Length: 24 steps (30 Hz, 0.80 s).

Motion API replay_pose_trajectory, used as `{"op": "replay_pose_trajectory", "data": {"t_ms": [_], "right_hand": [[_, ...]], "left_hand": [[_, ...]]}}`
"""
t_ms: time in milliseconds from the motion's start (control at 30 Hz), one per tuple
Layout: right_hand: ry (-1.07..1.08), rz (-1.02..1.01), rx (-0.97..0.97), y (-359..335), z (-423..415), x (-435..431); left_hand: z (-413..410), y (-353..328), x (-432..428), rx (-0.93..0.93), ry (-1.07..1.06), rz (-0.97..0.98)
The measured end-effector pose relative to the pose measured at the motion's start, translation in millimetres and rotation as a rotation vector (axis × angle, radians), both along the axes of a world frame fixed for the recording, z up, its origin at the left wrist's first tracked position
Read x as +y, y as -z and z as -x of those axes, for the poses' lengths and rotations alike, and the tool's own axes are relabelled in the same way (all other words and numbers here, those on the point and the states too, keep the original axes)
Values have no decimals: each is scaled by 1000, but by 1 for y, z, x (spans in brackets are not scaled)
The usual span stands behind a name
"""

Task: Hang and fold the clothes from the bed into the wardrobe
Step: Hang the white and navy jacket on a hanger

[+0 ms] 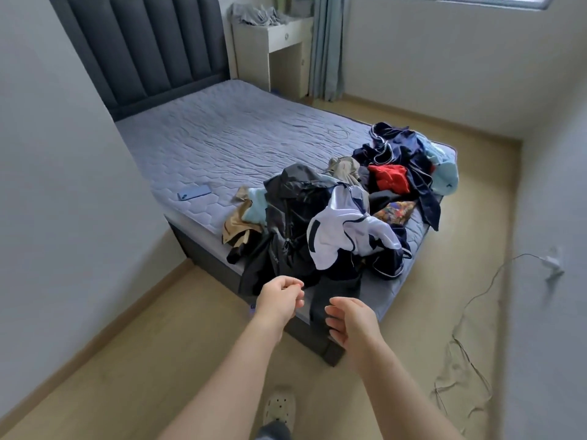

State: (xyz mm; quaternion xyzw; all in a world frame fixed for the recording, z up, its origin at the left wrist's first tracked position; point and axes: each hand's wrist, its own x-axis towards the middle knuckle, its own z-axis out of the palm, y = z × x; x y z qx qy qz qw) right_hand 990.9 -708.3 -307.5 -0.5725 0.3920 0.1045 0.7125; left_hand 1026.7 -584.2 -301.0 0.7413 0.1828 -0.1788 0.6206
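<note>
So the clothes pile [333,217] was all heaped at the foot end of the bed [222,138], right at the corner nearest the person. No wardrobe anywhere in the shot, and by my read nothing had been hung or folded yet.

Both hands were out in front, just short of the pile. The left hand [279,300] had its fingers loosely curled with nothing in them. The right hand [352,319] was relaxed and open, also empty, just beside a dark garment [336,296] drooping over the bed corner.

What I'd worry about:
- The stuff looked properly tangled. Yank the black jacket [295,198] or the white-and-navy sports top [336,236] and half the heap probably follows it onto the floor.
- That drooping dark piece could slide off with the slightest tug.
- A cable [470,312] snaked across the floor on the right, an easy trip with an armful of clothes.
- A phone [194,192] lay on the mattress near the edge. A swept sleeve could knock it off.

Writing-wise: small pale lettering on the black jacket, too tiny to read. No brands I could make out.
</note>
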Motion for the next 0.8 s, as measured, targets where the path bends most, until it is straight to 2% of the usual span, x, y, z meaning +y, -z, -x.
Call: {"op": "replay_pose_trajectory", "data": {"t_ms": [367,533,800], "right_hand": [[101,-46,38,9,-160,-76],[13,-52,108,31,-231,-124],[-212,11,234,83,-345,-226]], "left_hand": [[-180,4,-70,1,114,-84],[-248,28,-120,6,45,-121],[-348,84,-208,146,-75,-179]]}}
